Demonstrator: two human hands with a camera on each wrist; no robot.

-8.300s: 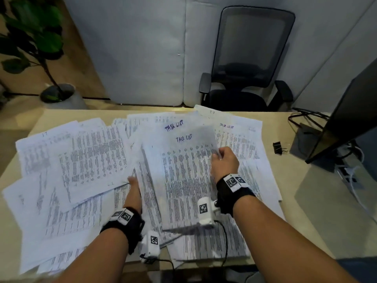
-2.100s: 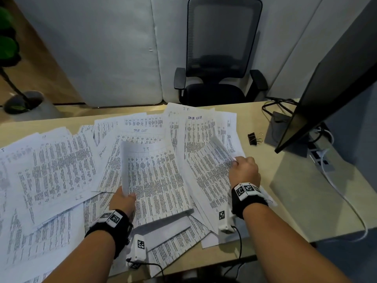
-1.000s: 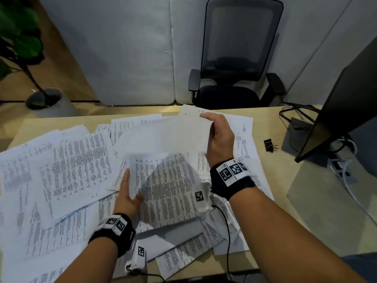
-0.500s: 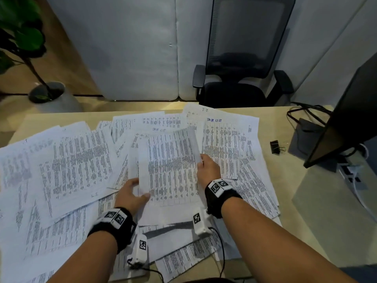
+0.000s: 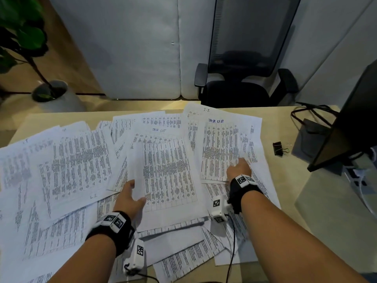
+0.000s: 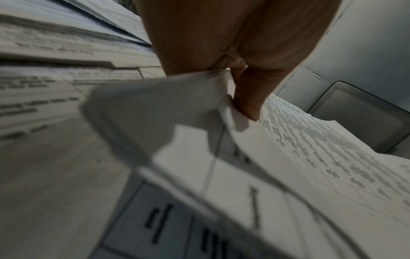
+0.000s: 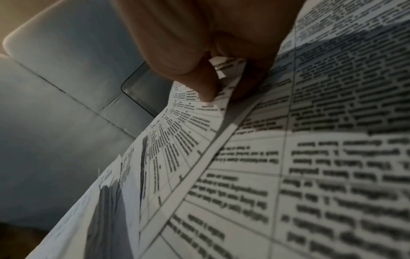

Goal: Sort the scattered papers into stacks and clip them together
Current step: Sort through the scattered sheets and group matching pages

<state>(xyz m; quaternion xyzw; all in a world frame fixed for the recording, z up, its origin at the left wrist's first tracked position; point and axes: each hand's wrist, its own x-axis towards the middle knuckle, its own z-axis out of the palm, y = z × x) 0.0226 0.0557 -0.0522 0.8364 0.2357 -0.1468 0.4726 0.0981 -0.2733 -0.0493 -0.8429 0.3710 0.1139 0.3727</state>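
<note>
Fingers of the left hand (image 5: 130, 198) pinch the gathered stack (image 5: 167, 176); the right hand (image 5: 238, 167) pinches the "Task List" sheet (image 5: 221, 148). Lift that one sheet cleanly, then square it onto the stack.

papers (image 5: 167, 176): white, with black printed tables, blue handwritten titles
binder clip (image 5: 277, 148): black
desk (image 5: 285, 180): light wood
wrist bands (image 5: 120, 227): black, with black-and-white square markers

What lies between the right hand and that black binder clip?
In the head view, printed sheets, then bare desk, separate the right hand from the binder clip.
</note>
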